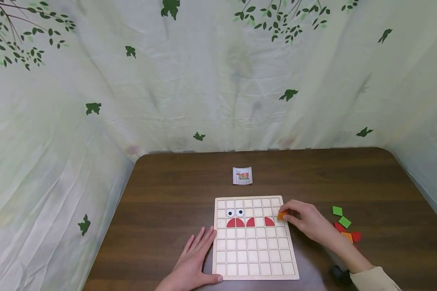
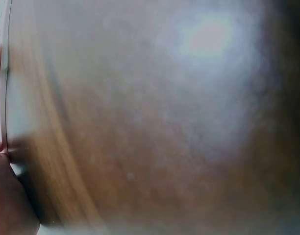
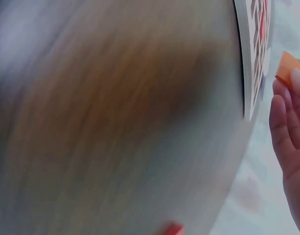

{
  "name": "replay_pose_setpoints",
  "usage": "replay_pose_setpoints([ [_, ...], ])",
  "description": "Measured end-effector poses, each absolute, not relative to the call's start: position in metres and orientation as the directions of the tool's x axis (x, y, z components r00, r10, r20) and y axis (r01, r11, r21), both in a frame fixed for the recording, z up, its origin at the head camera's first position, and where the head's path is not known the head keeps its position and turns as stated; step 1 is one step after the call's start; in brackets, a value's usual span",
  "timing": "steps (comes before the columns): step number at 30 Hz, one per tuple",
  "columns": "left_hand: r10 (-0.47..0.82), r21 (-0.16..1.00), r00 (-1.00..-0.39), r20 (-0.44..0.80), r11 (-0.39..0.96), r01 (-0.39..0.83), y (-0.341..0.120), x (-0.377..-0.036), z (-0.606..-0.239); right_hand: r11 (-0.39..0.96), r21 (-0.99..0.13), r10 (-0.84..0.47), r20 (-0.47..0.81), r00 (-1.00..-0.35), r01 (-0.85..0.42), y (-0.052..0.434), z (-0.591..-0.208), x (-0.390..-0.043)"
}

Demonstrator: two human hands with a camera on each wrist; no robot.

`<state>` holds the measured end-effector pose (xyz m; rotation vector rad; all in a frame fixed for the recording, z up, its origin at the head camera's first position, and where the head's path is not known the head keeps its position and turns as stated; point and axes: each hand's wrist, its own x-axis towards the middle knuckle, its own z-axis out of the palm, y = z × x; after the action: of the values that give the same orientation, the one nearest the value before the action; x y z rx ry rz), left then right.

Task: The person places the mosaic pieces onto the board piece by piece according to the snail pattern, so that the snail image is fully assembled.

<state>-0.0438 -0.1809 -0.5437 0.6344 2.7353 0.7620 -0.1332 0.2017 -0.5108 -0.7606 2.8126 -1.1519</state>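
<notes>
A white grid board (image 1: 255, 279) with a pale wooden frame lies on the brown table. Two round eye tiles (image 1: 240, 212) sit side by side in its second row, and several red rounded tiles (image 1: 250, 222) fill cells one row lower. Over the board's right edge my right hand (image 1: 307, 220) pinches an orange tile (image 1: 282, 216) between thumb and fingers. The right wrist view also shows that orange tile (image 3: 286, 67) at the fingertips. My left hand (image 1: 193, 264) rests with spread fingers along the board's left edge, thumb at the lower left corner.
A small picture card (image 1: 242, 176) lies beyond the board. Loose green tiles (image 1: 344, 222), red tiles (image 1: 355, 236) and an orange tile (image 1: 347, 237) lie to the right, near my right forearm. A printed curtain (image 1: 218, 81) hangs behind the table (image 1: 175, 202).
</notes>
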Motion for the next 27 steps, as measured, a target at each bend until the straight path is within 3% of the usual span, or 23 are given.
replay_pose_setpoints([
  [7,0.462,0.529,-0.882,-0.092,0.773,0.350,-0.182,-0.042,-0.545,0.582,-0.694,-0.466,0.143,-0.873,-0.424,0.178,-0.511,-0.133],
  [14,0.458,0.536,-0.885,-0.083,0.769,0.348,-0.184,-0.042,-0.545,0.526,-0.713,-0.473,0.207,-0.856,-0.463,0.156,-0.514,-0.134],
  [27,0.468,0.542,-0.879,-0.087,0.763,0.353,-0.182,-0.043,-0.546,0.554,-0.682,-0.504,0.182,-0.844,-0.477,0.140,-0.516,-0.139],
])
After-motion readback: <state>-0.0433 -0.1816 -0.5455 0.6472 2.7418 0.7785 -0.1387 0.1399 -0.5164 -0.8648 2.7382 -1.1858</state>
